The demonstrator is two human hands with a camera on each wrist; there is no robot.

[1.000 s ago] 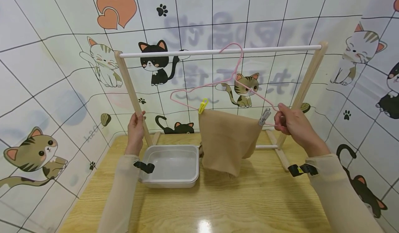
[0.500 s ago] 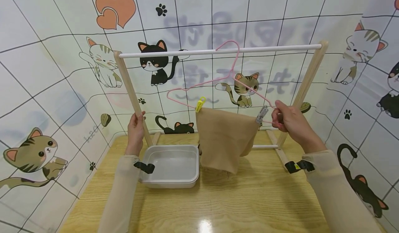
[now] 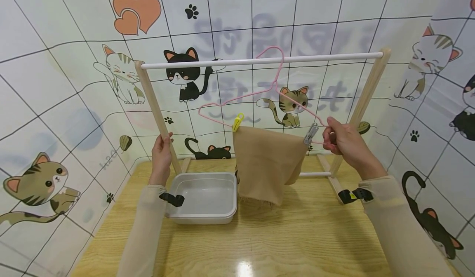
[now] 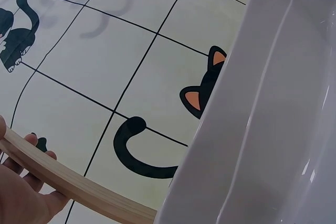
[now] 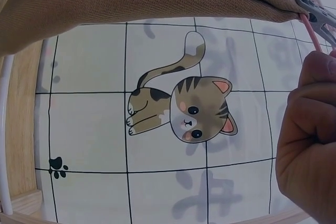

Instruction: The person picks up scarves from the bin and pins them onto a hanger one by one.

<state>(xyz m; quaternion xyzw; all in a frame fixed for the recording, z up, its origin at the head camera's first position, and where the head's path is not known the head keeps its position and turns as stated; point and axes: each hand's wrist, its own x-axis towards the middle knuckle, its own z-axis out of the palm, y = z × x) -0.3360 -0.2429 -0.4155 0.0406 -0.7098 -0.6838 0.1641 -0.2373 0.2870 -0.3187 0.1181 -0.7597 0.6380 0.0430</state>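
My right hand (image 3: 343, 143) grips the right end of a pink wire clothes hanger (image 3: 248, 95), fingers curled round the wire. The hanger's hook loops over the white top bar (image 3: 315, 58) of a wooden drying rack. A tan cloth (image 3: 267, 161) hangs from the hanger's lower wire, held by a yellow clothespin (image 3: 238, 122) at its left corner and a grey clothespin (image 3: 311, 133) at its right. In the right wrist view the grey clothespin (image 5: 318, 14) sits close to my fingers. My left hand (image 3: 161, 157) holds the rack's left wooden post (image 3: 155, 99), thumb and fingers around it.
A white plastic basin (image 3: 202, 217) stands on the wooden table (image 3: 259, 244), left of the cloth and close to my left wrist. The rack's right post (image 3: 367, 93) rises behind my right hand. A cat-patterned sheet (image 3: 230, 21) covers the walls behind.
My right hand has shifted slightly left and up, carrying the hanger and the cloth with it. The hook has slid a little left along the bar. My left hand stays on the post.
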